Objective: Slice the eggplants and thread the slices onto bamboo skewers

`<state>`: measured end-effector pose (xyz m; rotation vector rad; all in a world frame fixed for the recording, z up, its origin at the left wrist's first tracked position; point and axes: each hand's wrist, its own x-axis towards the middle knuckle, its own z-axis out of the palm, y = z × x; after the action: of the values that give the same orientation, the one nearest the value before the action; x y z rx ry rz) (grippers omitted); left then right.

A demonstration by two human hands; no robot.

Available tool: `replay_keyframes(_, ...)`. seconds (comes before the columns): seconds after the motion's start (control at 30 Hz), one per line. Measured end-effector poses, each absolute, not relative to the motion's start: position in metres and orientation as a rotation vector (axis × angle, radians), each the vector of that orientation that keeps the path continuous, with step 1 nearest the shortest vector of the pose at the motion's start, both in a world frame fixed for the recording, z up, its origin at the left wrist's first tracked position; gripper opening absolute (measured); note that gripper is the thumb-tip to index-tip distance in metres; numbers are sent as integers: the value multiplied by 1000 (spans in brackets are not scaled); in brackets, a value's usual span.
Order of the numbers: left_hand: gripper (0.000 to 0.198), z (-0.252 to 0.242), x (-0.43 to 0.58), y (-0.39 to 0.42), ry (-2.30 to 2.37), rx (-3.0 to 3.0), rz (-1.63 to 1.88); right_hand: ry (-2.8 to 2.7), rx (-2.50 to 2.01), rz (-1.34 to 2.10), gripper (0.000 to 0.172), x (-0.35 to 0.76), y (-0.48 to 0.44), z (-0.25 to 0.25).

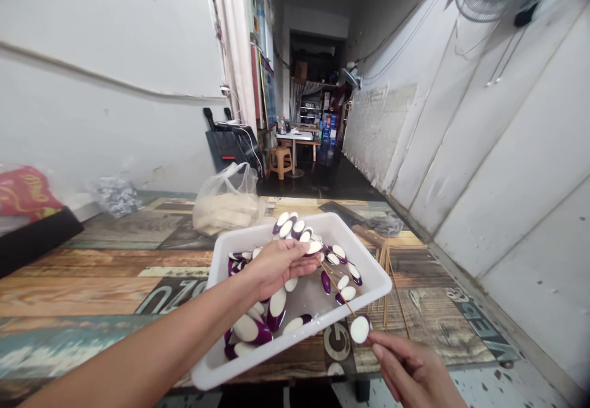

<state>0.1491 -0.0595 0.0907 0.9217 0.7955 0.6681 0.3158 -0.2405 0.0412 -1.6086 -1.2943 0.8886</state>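
Note:
My left hand (pixel 288 265) is over a white plastic basin (pixel 385 285), closed on a white eggplant slice (pixel 314 247) with purple skin. A thin bamboo skewer (pixel 340 289) slants from those fingers down to my right hand (pixel 410 362), which pinches its lower end. One round eggplant piece (pixel 360 329) sits on the skewer beside my right fingertips, outside the basin's near rim. Just beyond my left hand, several overlapping slices (pixel 286 229) form a row; whether a skewer runs through them is hidden. Loose eggplant pieces (pixel 277 303) lie in shallow water in the basin.
Bare bamboo skewers (pixel 385 260) lie right of the basin on the patterned wooden table (pixel 175 273). A clear plastic bag (pixel 228 202) with pale contents stands behind it. Crumpled grey plastic (pixel 387 225) lies at the far right, and a black-edged box (pixel 41 236) at the left.

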Motion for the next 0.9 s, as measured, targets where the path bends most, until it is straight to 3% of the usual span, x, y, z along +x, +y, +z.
replay_keyframes(0.57,8,89,153,-70,712,921,559,-1204,-1476,959,40,308,-233,30)
replay_keyframes(0.9,13,83,166,-87,623,958,491,-1252,-1493,734,37,304,-221,47)
